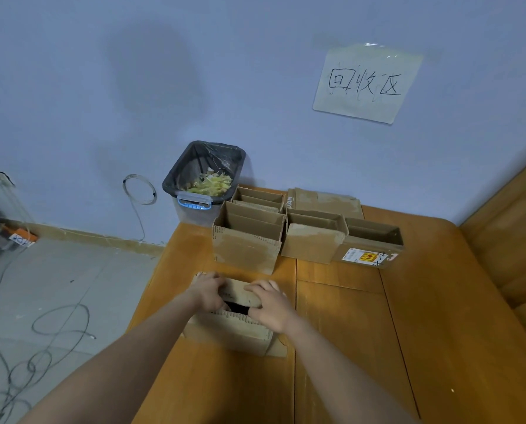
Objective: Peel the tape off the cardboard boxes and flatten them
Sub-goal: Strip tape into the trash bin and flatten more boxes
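A small cardboard box (234,325) sits near the left edge of the wooden table (362,332), close to the person and well short of the far edge. Both hands are on its top. The left hand (208,290) curls its fingers over the left end of the upper flap (240,293), and the right hand (272,306) lies over the right end, fingers bent onto the same flap, thumb down toward the dark gap in the middle. So both hands hold the flap, one at each end, neither hanging free. The box's long axis runs left to right across the person, which puts the hands at its two short ends and about equally near; the open slot lies between them. I judge the coming move to be either spreading the flap or pressing the box down along that axis, and the even two-ended hold suits both. Whether any tape remains on this box cannot be told. At the far edge stand several opened boxes (246,240), flaps up, not yet flat. Just beyond the table's far left corner, against the wall, a lined bin (179,182) holds yellowish tape scraps (211,185). A handwritten paper sign (367,82) is stuck on the wall.
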The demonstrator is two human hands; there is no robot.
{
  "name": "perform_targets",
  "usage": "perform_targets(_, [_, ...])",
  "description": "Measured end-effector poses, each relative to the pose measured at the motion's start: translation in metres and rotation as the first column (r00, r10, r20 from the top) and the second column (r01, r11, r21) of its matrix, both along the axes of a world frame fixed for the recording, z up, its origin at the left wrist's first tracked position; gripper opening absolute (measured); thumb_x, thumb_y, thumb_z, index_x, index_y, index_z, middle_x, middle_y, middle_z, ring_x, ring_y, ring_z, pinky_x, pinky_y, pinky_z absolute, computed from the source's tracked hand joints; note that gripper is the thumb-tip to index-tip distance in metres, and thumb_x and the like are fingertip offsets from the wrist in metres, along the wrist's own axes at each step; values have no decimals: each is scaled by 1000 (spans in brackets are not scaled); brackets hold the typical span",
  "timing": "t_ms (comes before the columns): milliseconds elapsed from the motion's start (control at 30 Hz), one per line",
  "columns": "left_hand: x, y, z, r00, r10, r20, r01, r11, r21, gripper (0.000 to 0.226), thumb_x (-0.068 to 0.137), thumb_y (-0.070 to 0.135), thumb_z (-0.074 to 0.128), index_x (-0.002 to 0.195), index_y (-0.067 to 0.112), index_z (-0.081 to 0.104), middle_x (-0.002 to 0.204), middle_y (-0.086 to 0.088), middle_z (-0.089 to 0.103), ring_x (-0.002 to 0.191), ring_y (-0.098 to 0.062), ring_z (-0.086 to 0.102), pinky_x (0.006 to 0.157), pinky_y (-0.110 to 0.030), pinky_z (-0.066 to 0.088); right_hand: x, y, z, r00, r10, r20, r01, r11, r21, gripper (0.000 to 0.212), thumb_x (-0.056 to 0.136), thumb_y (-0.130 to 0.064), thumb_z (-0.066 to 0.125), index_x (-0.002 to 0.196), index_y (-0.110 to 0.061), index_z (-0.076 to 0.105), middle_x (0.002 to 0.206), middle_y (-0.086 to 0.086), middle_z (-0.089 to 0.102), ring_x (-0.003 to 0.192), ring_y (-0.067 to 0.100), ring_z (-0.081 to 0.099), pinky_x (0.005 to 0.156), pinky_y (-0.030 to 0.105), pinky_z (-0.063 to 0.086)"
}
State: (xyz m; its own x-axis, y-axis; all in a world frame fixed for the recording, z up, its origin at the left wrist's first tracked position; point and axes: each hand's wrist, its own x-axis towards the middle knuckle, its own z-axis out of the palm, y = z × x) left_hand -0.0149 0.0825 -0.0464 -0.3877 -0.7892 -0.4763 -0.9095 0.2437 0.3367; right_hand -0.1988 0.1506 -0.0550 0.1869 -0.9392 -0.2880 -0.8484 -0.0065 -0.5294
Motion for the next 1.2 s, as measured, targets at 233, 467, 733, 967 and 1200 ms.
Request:
perform_targets(233, [14,21,-10,991,-132,-4,132,990,-39,110,77,65,66,156,21,4,163,5,-3,149,-20,-3,121,-42,7,10,17,-12,998,50,-38,-53,995,-79,62,88,-33,51,147,-26,34,150,-11,28,141,13,14,116,36,13])
perform_targets(467, [22,44,-17,957,-252,140,258,966,-21,128,70,80,58,151,21,-21,155,-3,-34,143,-27,-30,117,-48,-10,19,35,-18,970,154,-190,-168,984,-58,71,88,-40,48,152,-31,18,160,-10,4,146,12,-10,113,40,-16])
perform_targets(733, [27,56,-27,954,-245,171,274,945,-178,125,71,85,47,150,19,-24,153,-4,-36,143,-25,-30,117,-42,-15,36,66,-29,916,98,-390,-226,927,-299,55,92,-38,37,143,-19,43,152,1,34,144,20,21,117,49,-4])
perform_targets(967, [27,59,-27,956,-234,179,281,908,-311,120,72,86,43,143,24,-31,151,1,-36,138,-23,-36,112,-41,-25,40,76,-36,898,-17,-439,-184,893,-411,51,81,-39,63,128,-19,61,133,-3,58,129,14,50,114,47,16])
perform_targets(1200, [24,56,-19,947,-251,202,311,874,-374,123,70,86,45,137,29,-41,145,-8,-48,131,-26,-47,112,-46,-25,37,51,-18,902,-153,-404,10,942,-335,63,96,-39,45,152,-20,22,160,0,14,147,18,3,114,51,-18])
